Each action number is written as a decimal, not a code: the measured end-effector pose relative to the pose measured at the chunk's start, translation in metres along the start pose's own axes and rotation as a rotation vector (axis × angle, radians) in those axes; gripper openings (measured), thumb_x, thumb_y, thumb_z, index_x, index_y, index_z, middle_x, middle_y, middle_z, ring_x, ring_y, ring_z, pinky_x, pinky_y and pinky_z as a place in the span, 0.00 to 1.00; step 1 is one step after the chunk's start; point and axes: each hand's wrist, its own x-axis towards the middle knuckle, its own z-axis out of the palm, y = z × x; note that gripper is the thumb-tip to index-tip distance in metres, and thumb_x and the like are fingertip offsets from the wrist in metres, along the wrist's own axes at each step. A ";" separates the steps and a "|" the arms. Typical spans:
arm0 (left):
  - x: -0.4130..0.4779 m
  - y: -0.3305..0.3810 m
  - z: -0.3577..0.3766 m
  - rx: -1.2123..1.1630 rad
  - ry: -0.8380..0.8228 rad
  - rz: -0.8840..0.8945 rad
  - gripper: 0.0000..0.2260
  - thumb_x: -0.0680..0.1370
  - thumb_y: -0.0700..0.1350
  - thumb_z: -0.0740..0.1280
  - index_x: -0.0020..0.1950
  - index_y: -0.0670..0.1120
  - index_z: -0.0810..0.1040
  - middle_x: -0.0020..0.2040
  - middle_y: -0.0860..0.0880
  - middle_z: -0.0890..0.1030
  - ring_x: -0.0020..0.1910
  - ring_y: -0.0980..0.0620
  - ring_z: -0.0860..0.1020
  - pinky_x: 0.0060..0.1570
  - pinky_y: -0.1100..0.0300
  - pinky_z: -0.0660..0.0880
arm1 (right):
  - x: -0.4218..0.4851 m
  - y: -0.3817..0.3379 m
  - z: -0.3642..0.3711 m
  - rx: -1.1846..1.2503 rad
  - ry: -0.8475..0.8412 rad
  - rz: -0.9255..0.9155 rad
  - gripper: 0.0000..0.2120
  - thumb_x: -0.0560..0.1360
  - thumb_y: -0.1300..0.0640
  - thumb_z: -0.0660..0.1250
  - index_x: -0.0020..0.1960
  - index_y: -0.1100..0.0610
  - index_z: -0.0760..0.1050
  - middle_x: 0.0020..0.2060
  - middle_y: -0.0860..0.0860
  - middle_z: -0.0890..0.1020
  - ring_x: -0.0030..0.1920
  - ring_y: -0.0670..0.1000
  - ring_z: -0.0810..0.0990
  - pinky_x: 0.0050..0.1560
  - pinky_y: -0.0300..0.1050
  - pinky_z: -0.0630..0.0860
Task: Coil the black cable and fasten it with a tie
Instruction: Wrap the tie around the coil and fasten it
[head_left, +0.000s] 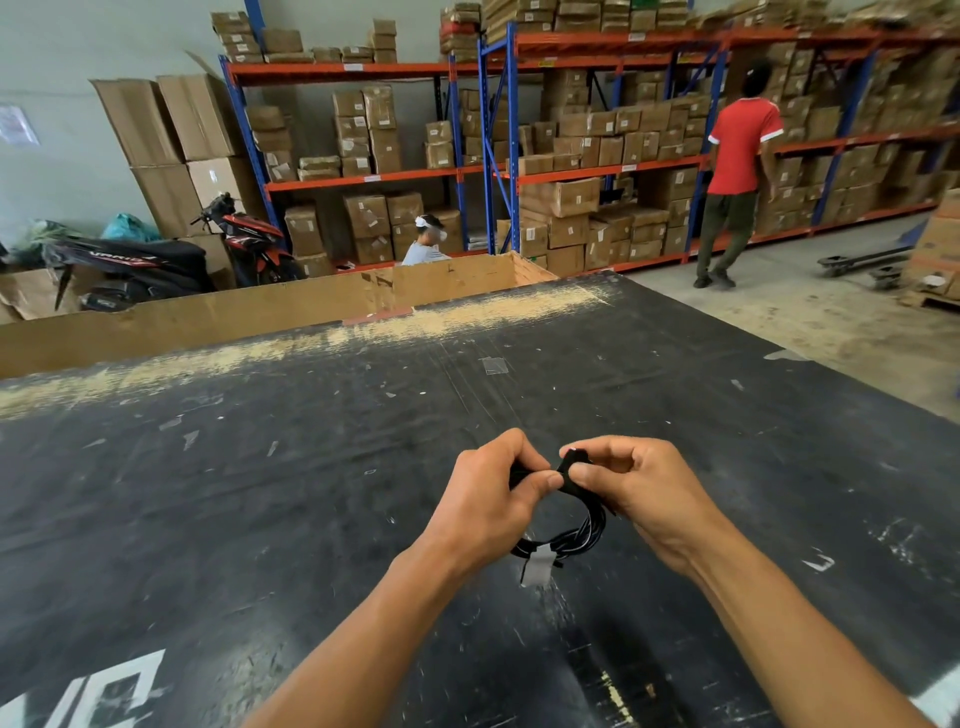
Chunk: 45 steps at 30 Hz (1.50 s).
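A black cable (576, 538) hangs as a small coil between my two hands, just above the black table (311, 467). My left hand (485, 501) pinches the coil's top from the left. My right hand (631, 486) pinches a black tie (571, 467) that wraps the top of the coil. A white tag (537, 564) sits on the lower loops. The coil's upper part is hidden behind my fingers.
A long cardboard wall (260, 306) runs along the table's far edge. Beyond it stand shelves of cartons (597, 156), a parked motorbike (130, 260), a seated person (426, 244) and a person in a red shirt (737, 171) on the concrete floor at the right.
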 end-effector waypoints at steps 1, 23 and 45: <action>0.000 0.000 0.000 -0.004 0.003 0.009 0.08 0.74 0.47 0.74 0.39 0.52 0.76 0.36 0.47 0.84 0.35 0.49 0.78 0.34 0.56 0.75 | -0.001 -0.001 0.000 -0.019 -0.026 -0.002 0.08 0.72 0.68 0.73 0.48 0.59 0.85 0.39 0.56 0.87 0.38 0.47 0.85 0.37 0.34 0.77; -0.006 -0.001 -0.002 -0.113 0.084 -0.009 0.08 0.77 0.44 0.70 0.40 0.55 0.77 0.35 0.56 0.81 0.34 0.60 0.75 0.36 0.65 0.72 | 0.014 0.006 0.036 0.005 0.281 0.075 0.20 0.78 0.51 0.66 0.34 0.65 0.78 0.29 0.54 0.77 0.25 0.49 0.72 0.28 0.40 0.72; 0.007 -0.048 -0.064 -0.573 0.492 -0.348 0.02 0.81 0.44 0.64 0.53 0.48 0.76 0.46 0.47 0.81 0.32 0.58 0.76 0.34 0.60 0.75 | 0.039 -0.004 0.088 -0.183 0.034 -0.036 0.08 0.70 0.60 0.72 0.38 0.49 0.86 0.31 0.54 0.86 0.37 0.54 0.85 0.50 0.65 0.81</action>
